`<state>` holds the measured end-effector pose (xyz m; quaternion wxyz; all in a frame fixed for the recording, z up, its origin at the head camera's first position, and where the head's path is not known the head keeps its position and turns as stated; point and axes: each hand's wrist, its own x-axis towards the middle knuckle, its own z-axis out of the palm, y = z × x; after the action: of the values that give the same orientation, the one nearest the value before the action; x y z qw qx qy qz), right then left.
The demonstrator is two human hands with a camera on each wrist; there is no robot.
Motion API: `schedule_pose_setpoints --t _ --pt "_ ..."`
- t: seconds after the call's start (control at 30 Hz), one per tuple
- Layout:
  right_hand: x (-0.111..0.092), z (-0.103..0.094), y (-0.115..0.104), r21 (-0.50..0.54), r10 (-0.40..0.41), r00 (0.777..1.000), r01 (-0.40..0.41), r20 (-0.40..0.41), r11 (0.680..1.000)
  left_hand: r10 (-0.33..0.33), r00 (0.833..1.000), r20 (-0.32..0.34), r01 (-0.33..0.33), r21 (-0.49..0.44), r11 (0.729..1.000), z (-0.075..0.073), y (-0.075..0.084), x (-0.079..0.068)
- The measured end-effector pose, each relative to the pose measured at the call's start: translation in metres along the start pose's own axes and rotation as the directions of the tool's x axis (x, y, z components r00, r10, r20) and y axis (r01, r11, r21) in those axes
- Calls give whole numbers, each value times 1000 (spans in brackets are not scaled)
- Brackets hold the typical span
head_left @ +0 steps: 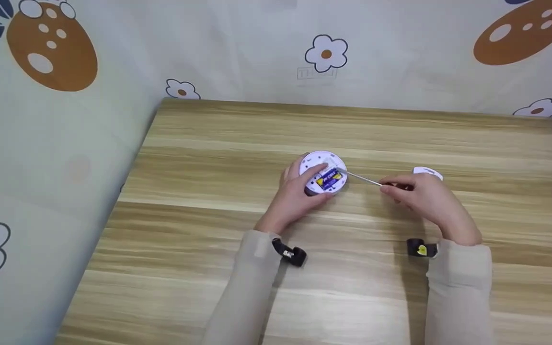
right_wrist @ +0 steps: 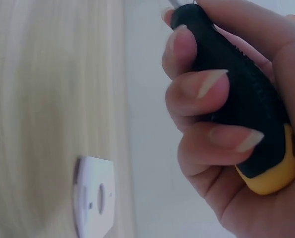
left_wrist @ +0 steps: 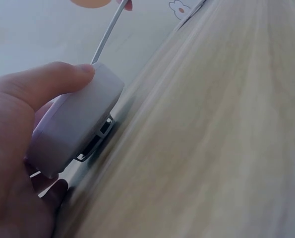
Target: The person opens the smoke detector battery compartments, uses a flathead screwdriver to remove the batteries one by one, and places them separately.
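Observation:
Near the middle of the table my left hand (head_left: 295,191) grips a round white battery-powered device (head_left: 312,184) by its rim. Blue and yellow batteries (head_left: 329,179) lie in its open compartment, and one finger reaches across the face. In the left wrist view, the thumb presses the side of the device (left_wrist: 83,116), which has a dark slotted underside. My right hand (head_left: 424,196) holds a screwdriver (head_left: 364,179), its shaft pointing left with the tip at the device beside the batteries. Curled fingers wrap the black and yellow screwdriver handle (right_wrist: 246,104) in the right wrist view.
Behind the right hand lies a white flat cover piece (head_left: 428,171), partly hidden in the head view; the right wrist view shows a hole in this cover (right_wrist: 95,196). Patterned cloth walls (head_left: 257,52) border the wooden table (head_left: 199,158) at the back and left.

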<state>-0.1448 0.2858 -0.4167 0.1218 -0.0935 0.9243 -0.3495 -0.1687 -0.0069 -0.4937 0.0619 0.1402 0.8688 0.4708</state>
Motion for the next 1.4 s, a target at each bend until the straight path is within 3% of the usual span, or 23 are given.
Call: schedule_pose_setpoints --t 0.43,0.77,1.03,1.23,1.4 --pt "-13 -10 -20 -99 -19 999 22 31 995 -45 999 22 46 -19 999 2 3 1" --pt "-24 -2 -45 -277 -90 995 75 -43 958 -57 997 43 58 -29 998 0 4 1" --pt "-23 0 -49 -264 -80 997 81 14 961 -99 995 15 100 -104 990 2 6 3" --pt "-27 -4 -54 -270 -55 998 62 36 961 -136 991 0 135 -103 985 2 9 3" --pt "-31 -5 -59 -272 -39 997 55 61 961 -128 992 0 127 -95 987 1 10 4"
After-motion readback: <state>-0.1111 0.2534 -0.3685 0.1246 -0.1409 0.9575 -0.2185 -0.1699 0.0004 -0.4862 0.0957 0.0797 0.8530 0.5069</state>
